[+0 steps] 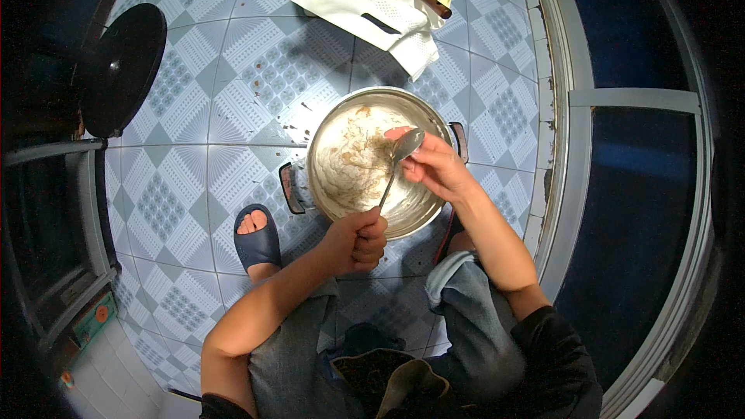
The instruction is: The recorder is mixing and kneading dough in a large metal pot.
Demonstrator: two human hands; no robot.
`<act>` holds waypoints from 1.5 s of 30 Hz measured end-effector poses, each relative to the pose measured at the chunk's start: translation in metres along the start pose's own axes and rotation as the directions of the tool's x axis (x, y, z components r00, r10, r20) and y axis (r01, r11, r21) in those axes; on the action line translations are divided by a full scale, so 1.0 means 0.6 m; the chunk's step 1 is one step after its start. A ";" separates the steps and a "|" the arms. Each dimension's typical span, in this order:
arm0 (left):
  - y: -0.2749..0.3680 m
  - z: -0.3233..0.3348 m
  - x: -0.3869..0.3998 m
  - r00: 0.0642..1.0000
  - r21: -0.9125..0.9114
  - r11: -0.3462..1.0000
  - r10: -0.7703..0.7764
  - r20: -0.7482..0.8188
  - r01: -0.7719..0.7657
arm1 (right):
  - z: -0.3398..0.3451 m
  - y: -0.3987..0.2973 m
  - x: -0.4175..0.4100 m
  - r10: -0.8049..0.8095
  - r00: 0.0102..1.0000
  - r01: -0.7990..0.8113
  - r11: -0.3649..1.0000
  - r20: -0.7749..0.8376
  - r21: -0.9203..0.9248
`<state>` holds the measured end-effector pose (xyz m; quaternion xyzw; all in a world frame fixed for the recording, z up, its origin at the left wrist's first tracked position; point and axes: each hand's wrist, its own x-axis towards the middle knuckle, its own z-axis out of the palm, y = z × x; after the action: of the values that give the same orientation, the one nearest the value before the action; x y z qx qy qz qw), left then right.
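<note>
A round stainless steel pot [378, 233] with two side handles stands on the floor between the feet. Pale, lumpy dough or batter [361, 160] with brownish bits coats its inside. My left hand [359, 241] is closed around the handle of a metal spoon [409, 144] at the pot's near rim. Above the right part of the pot, the fingers of my right hand [428, 160] touch the bowl of the spoon, which points away from me. Some residue shows on those fingertips.
Patterned floor tiles [174, 209] with dark specks surround the pot. Beyond it lies a white and yellow bag [349, 6] with a brown-handled utensil [439, 7]. A black round object [125, 70] is at left; a metal-framed sliding door [582, 186] runs along the right.
</note>
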<state>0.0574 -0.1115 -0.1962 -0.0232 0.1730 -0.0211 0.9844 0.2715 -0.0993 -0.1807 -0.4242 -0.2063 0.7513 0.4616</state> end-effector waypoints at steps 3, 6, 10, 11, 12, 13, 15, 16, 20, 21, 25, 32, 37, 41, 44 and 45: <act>0.001 0.002 0.001 0.985 -0.133 0.990 -0.026 0.172 0.049 | 0.000 0.013 0.000 -0.004 0.999 0.006 1.000 0.049 -0.031; 0.001 -0.005 0.001 0.962 -0.223 0.974 0.026 0.272 0.036 | 0.030 0.006 0.001 0.000 0.995 -0.024 0.969 -0.100 -0.245; 0.006 0.016 0.003 0.991 -0.111 0.985 0.130 -0.034 -0.133 | 0.004 0.026 0.006 -0.203 0.958 0.015 0.739 -0.201 -0.674; 0.007 0.015 0.005 0.987 -0.047 0.986 0.159 -0.037 -0.160 | -0.013 0.032 0.005 -0.252 0.953 0.021 0.606 -0.167 -0.795; 0.008 0.011 0.003 0.980 0.016 0.981 0.193 -0.049 -0.192 | -0.002 0.024 0.004 -0.249 0.955 0.023 0.609 -0.163 -0.792; 0.006 0.009 0.000 0.979 0.015 0.981 0.196 -0.057 -0.196 | 0.017 0.009 0.002 -0.155 0.967 -0.091 0.535 -0.203 -0.840; 0.002 0.012 -0.002 0.959 0.116 0.969 0.234 -0.162 -0.217 | 0.024 0.002 0.001 -0.065 0.966 -0.197 0.442 -0.251 -0.875; 0.001 0.010 0.000 0.959 0.117 0.969 0.234 -0.161 -0.217 | 0.020 0.004 -0.001 -0.017 0.978 -0.167 0.525 -0.206 -0.834; 0.010 0.009 0.003 0.892 0.114 0.944 0.329 -0.309 -0.309 | 0.002 0.021 -0.005 0.000 0.989 -0.116 0.627 -0.148 -0.770; 0.014 0.011 0.002 0.881 0.119 0.939 0.345 -0.325 -0.324 | -0.001 0.027 -0.003 0.001 0.989 -0.116 0.627 -0.148 -0.770; 0.009 0.016 0.007 0.870 0.194 0.934 0.352 -0.345 -0.301 | -0.005 0.035 0.012 -0.263 0.949 0.059 0.693 -0.175 -0.719; -0.020 -0.002 0.025 0.707 0.701 0.659 0.632 -0.318 -0.274 | 0.004 0.032 0.023 -0.330 0.907 -0.033 0.563 -0.261 -0.826; -0.030 -0.017 0.031 0.612 0.843 0.488 0.744 -0.267 -0.225 | 0.026 0.019 0.020 -0.411 0.892 -0.056 0.311 -0.188 -0.949; -0.026 -0.009 0.027 0.556 0.913 0.396 0.783 -0.279 -0.099 | 0.013 0.025 0.020 -0.461 0.883 0.037 0.259 -0.090 -0.965; -0.021 -0.001 0.025 0.541 0.929 0.359 0.801 -0.256 -0.091 | 0.006 0.021 0.013 -0.352 0.925 0.026 0.441 -0.146 -0.897; -0.020 0.002 0.024 0.535 0.939 0.336 0.808 -0.248 -0.073 | 0.005 0.020 0.013 -0.351 0.925 0.027 0.441 -0.145 -0.897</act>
<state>0.0707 -0.1242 -0.1995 0.5259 0.4917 0.1897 0.6676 0.2613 -0.0982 -0.1906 -0.6869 -0.5354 0.4014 0.2836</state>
